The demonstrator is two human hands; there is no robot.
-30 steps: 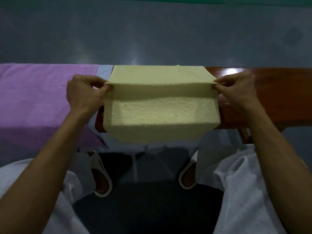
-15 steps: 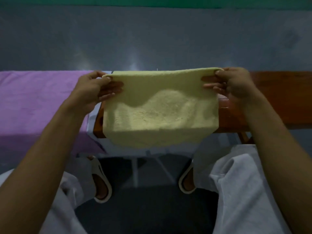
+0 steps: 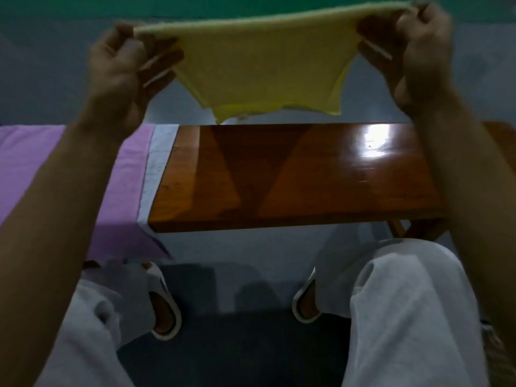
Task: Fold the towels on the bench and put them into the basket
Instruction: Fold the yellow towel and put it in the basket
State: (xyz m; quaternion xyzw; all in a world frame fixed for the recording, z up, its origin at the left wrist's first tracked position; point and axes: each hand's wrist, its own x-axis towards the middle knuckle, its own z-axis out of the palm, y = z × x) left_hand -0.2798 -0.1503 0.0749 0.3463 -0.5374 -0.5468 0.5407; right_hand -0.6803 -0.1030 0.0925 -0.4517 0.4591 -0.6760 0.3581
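Two arms aloft, left hand [image 3: 120, 65] and right hand [image 3: 421, 46] pinching the yellow towel [image 3: 262, 60] by its top corners.

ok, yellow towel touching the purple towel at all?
Apart. The head view shows the yellow towel held up in the air, and the purple towel lies on the bench, with bare wood between them.

The person is wearing loose, pale white trousers [image 3: 413, 317], the cloth bunching in soft creases over both knees. On the feet they are wearing white open-toed slippers with broad straps, the left slipper [image 3: 159, 280] and the right slipper [image 3: 297, 305]. The left forearm [image 3: 55, 219] and right forearm [image 3: 469, 177] are showing bare.
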